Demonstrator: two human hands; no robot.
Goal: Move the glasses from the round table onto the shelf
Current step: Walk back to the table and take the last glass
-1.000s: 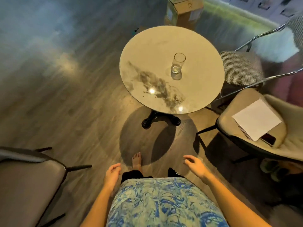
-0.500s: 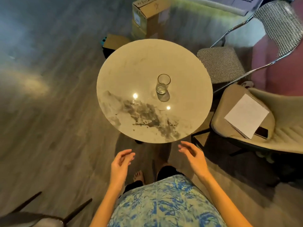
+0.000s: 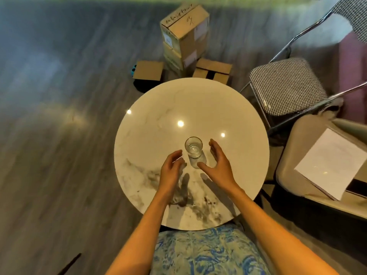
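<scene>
One clear drinking glass (image 3: 193, 149) stands upright near the middle of the round marble table (image 3: 151, 108). My left hand (image 3: 172, 170) hovers just left of the glass with fingers loosely curved, a small gap between them and the glass. My right hand (image 3: 218, 163) is just right of it, fingers spread and relaxed, thumb reaching toward the base of the glass. Neither hand holds it. No shelf is in view.
Stacked cardboard boxes (image 3: 185, 34) and flat ones (image 3: 213, 73) lie on the floor beyond the table. A houndstooth chair (image 3: 286, 86) stands at the right. A padded chair (image 3: 292, 155) with white paper (image 3: 329, 161) is nearer on the right.
I have walked up to the table. Both hands have risen from beside my body to either side of the glass.
</scene>
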